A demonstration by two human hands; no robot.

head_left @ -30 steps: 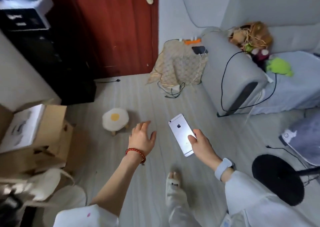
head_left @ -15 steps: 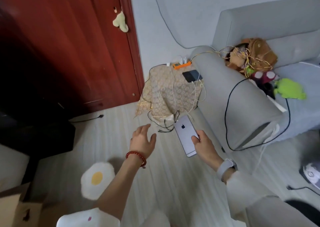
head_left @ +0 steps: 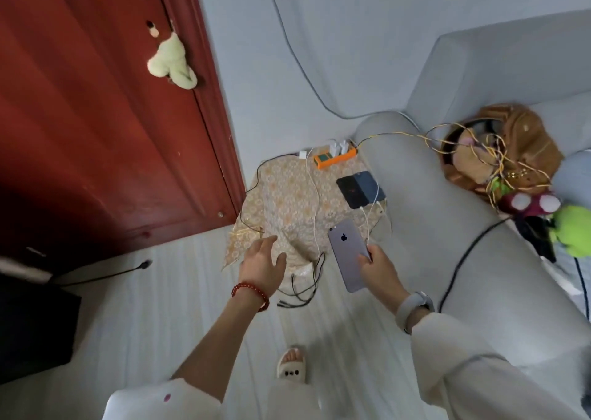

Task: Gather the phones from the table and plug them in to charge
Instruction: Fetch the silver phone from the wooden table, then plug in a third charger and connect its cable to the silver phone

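My right hand (head_left: 379,267) grips a grey phone (head_left: 348,253) with its back facing up, over the near edge of a small table under a patterned cloth (head_left: 284,202). My left hand (head_left: 263,267) hovers open with spread fingers over the cloth's front edge, empty. Two dark phones (head_left: 359,189) lie side by side on the cloth, with white cables at their near ends. An orange power strip (head_left: 334,157) with white chargers sits at the table's back. A white cable (head_left: 315,208) runs across the cloth toward me.
A grey sofa armrest (head_left: 447,227) stands right of the table, with a black cable over it and plush toys (head_left: 511,163) on the seat. A red door (head_left: 96,115) is to the left. Loose black cables (head_left: 303,291) lie on the floor. My slippered foot (head_left: 292,363) is below.
I have walked closer to the cloth-covered table; it now sits right under my hands. The grey phone stays in my right hand and my left hand reaches further forward.
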